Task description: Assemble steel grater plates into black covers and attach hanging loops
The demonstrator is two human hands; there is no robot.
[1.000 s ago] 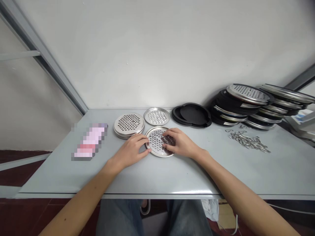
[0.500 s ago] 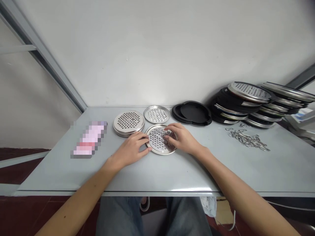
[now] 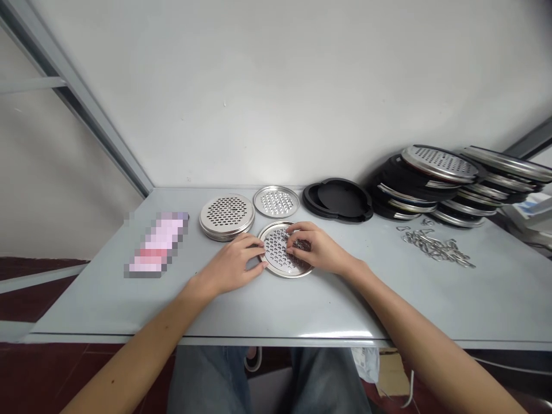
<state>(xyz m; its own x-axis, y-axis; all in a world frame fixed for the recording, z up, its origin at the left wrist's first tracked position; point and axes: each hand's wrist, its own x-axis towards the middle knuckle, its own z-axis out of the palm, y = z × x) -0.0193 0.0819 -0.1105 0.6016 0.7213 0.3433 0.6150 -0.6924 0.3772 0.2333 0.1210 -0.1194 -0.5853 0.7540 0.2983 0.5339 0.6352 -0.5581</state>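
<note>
Grater disc [image 3: 276, 256] lay flat on the table [image 3: 276, 316], roughly midway between front and back edges, round so no long axis. Left hand [image 3: 233, 263] sat loosely open at its left rim; right hand [image 3: 321, 248] was nearer, curled over the right side, couldn't tell if pinching anything. No readable brands or labels.

Glossy metal grater disc [image 3: 276, 252], matt plastic trays [image 3: 345, 198]

Plas. bag [image 3: 367, 365], cardbd [image 3: 393, 376] under tbl [image 3: 328, 316]
</note>
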